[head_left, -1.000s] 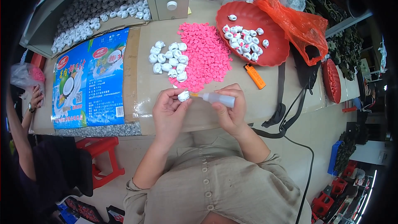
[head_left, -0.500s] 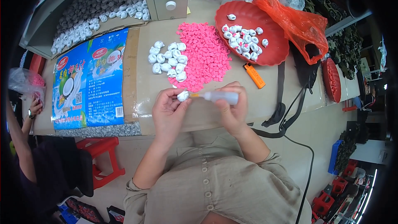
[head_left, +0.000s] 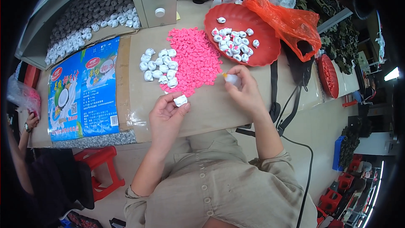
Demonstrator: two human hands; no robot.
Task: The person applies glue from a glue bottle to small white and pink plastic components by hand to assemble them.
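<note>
Blue sheet: flat on the table, left side; well apart from both hands.
Loose white pieces: clustered beyond the left grip; best left undisturbed by the wrist.
Left grip: pinching one white piece between thumb and fingers; a light pinch should spare its folds.
Held white piece: at the left fingertips, near side of the pink pieces; upper face best kept clear of fingers.
Pink pieces: heaped between loose white pieces and red bowl; likely easiest taken singly from an edge.
Bottle: yellow tip towards the left, apart from the held white piece; drips onto the heap a likely risk.
Right grip: clasping the bottle; gentle, even pressure advised.
Red bowl: far right; white pieces inside, some showing pink.
</note>
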